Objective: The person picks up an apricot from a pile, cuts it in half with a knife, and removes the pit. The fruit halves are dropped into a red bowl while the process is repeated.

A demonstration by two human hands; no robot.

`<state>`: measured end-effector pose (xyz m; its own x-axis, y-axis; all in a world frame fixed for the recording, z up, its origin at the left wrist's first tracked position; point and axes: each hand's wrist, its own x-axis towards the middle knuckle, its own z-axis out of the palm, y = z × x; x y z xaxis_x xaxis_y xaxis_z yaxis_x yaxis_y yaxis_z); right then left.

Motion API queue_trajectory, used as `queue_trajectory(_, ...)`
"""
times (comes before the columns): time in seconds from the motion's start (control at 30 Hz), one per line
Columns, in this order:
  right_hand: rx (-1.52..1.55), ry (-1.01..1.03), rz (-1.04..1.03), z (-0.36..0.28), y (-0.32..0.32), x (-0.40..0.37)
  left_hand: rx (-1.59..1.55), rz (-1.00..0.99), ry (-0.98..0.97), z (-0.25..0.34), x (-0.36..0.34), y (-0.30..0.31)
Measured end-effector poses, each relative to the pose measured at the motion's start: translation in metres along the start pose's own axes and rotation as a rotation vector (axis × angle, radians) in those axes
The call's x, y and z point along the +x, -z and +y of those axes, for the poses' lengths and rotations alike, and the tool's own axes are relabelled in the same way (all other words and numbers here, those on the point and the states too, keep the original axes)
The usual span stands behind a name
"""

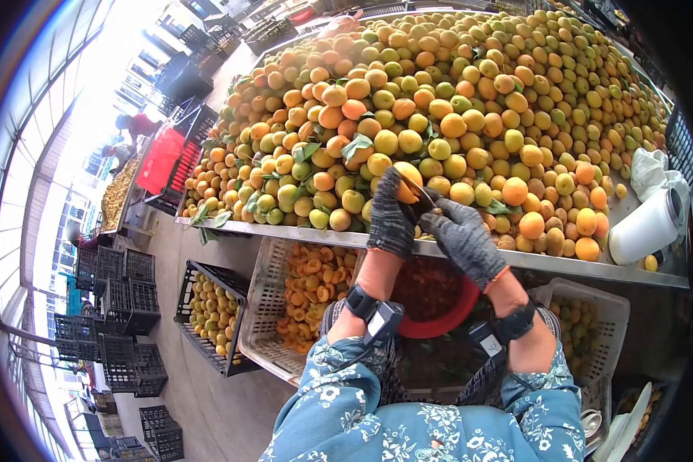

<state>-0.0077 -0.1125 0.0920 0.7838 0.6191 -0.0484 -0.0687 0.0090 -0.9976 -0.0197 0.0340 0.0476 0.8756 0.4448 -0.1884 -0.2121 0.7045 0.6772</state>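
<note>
My left hand [393,219], in a dark grey knit glove, is closed around an orange-yellow apricot [406,179] just above the front edge of the metal table [470,252]. My right hand [470,240], gloved alike, grips a small knife [418,189], its dark blade lying against the fruit. The handle is mostly hidden in the glove. Behind both hands rises a large heap of apricots [454,127], green to orange, with some leaves. Beneath them stands a red basin [427,329] with dark reddish bits inside.
A white crate [263,296] of halved apricots stands below the table, beside a black crate [246,279] of whole ones. Another pale crate [612,308] is at the right. A white container [645,229] lies on the table. Stacked black crates [119,300] and distant people [135,127] appear left.
</note>
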Motion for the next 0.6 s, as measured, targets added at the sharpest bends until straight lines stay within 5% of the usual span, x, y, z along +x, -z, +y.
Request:
queue_trajectory(0.07, -0.255, 0.057, 0.032, 0.008, 0.024, 0.003, -0.045, 0.036, 0.097, 0.019, -0.004, -0.005)
queue_trajectory(0.13, 0.021, -0.033, 0.117, -0.008, 0.038, 0.0, -0.025, 0.09, 0.154, 0.027, -0.009, -0.011)
queue_trajectory(0.23, -0.047, 0.18, 0.208, 0.003, 0.049, 0.015, 0.039, -0.216, 0.331, 0.02, -0.01, -0.002)
queue_trajectory(0.37, -0.073, 0.35, 0.157, -0.01, 0.038, 0.012, 0.045, -0.251, 0.32, -0.008, -0.02, -0.02)
queue_trajectory(0.47, -0.135, 0.269, 0.104, -0.007, 0.04, 0.01, 0.039, -0.271, 0.373, -0.007, -0.027, -0.024)
queue_trajectory(0.6, -0.235, 0.295, 0.119, -0.014, 0.04, 0.007, 0.482, -0.236, 0.296, 0.007, -0.032, -0.028)
